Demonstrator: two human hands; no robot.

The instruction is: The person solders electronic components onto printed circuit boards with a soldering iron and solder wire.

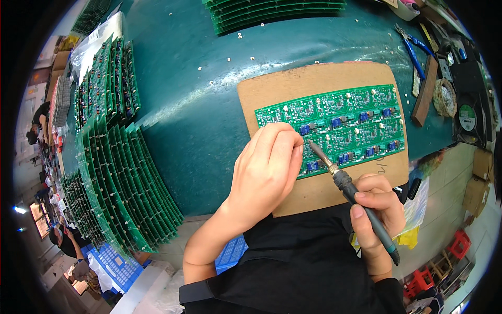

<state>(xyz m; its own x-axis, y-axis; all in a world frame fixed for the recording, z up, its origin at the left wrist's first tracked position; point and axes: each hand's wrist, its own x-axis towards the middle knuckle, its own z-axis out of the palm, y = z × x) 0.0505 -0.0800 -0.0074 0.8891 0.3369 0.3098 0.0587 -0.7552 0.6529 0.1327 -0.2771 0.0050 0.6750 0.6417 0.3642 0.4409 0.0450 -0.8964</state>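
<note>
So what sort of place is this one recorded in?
Most likely an electronics assembly workshop: the right hand holds a soldering iron to a green circuit board panel, with stacks of circuit boards on the green bench.

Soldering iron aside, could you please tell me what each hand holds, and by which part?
Right hand holds the soldering iron by its handle; what the left hand pinches cannot be told.

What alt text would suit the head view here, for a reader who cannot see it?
A person's right hand holds a soldering iron with its tip at a green circuit board panel, where the left hand pinches down. The panel lies on a brown board on a teal table, with fanned stacks of green boards to the left.
</note>
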